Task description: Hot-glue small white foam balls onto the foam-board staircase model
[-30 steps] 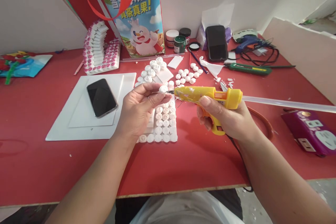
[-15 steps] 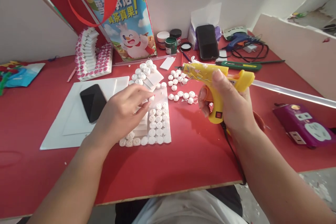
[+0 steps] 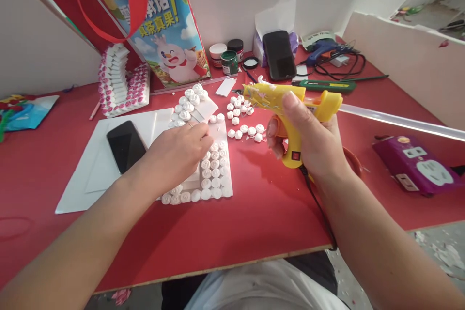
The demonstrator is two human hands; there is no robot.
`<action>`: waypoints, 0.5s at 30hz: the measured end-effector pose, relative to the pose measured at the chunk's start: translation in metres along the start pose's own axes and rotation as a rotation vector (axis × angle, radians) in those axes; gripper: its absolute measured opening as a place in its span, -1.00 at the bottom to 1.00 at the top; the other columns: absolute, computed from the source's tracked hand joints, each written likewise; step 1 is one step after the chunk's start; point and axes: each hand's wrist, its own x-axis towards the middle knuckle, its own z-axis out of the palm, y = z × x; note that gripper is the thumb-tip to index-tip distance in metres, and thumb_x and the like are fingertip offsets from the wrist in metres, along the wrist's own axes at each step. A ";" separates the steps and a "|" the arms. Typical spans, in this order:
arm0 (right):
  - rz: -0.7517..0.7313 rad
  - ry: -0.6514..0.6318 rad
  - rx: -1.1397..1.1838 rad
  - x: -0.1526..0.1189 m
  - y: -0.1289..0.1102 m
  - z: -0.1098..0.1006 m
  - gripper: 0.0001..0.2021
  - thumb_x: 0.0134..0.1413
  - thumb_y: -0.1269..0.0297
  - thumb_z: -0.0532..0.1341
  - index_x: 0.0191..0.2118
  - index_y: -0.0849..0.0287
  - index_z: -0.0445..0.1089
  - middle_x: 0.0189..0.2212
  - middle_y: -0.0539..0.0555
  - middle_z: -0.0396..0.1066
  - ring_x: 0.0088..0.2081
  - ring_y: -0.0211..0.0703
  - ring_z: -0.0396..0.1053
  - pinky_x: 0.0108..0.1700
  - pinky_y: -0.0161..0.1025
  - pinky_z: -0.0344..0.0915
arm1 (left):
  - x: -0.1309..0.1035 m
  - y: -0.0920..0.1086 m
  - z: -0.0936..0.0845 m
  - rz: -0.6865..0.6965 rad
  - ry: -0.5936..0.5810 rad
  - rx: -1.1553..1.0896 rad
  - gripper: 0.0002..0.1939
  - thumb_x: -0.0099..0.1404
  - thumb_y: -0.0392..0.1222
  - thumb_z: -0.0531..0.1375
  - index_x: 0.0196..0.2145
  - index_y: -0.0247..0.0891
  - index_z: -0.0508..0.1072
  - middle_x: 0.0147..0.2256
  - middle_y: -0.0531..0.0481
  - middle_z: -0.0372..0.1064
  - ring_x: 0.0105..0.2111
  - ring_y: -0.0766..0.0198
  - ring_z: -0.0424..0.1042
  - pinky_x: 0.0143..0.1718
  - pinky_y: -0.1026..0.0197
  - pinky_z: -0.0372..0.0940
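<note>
My right hand (image 3: 312,140) is wrapped round a yellow hot glue gun (image 3: 296,126) with a clear glue stick (image 3: 399,121) out of its back. The gun's nozzle points left, above the table. My left hand (image 3: 181,155) is over a white board (image 3: 221,131) edged with rows of small white rosettes (image 3: 215,173). Its fingers are closed together at the board's upper right part, and what lies between the fingertips is hidden. Loose white rosettes (image 3: 251,131) lie on the table right of the board, and more are clustered on a white piece (image 3: 207,109) behind my left hand.
A black phone (image 3: 126,146) rests on white sheets (image 3: 85,169) at the left. Behind stand a pink-and-white rosette piece (image 3: 123,85), a printed bag (image 3: 170,43), paint jars (image 3: 229,62) and another phone (image 3: 279,55). A green cutter (image 3: 329,86) and purple power strip (image 3: 417,164) lie right.
My left hand's fingers have closed further, and the white rosette seen at their tips is now hidden. The view has shifted slightly. The glue gun stays in my right hand.
</note>
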 end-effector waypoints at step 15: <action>-0.019 -0.029 -0.045 -0.003 -0.006 -0.001 -0.55 0.24 -0.21 0.31 -0.38 0.10 0.40 -0.54 0.00 0.36 -0.60 -0.24 0.36 -0.59 -0.27 0.22 | 0.021 0.005 -0.003 0.014 -0.211 0.231 -0.64 0.00 -0.67 0.05 -0.58 -0.20 0.38 -0.48 -0.16 0.39 -0.36 -0.04 0.46 -0.40 0.03 0.26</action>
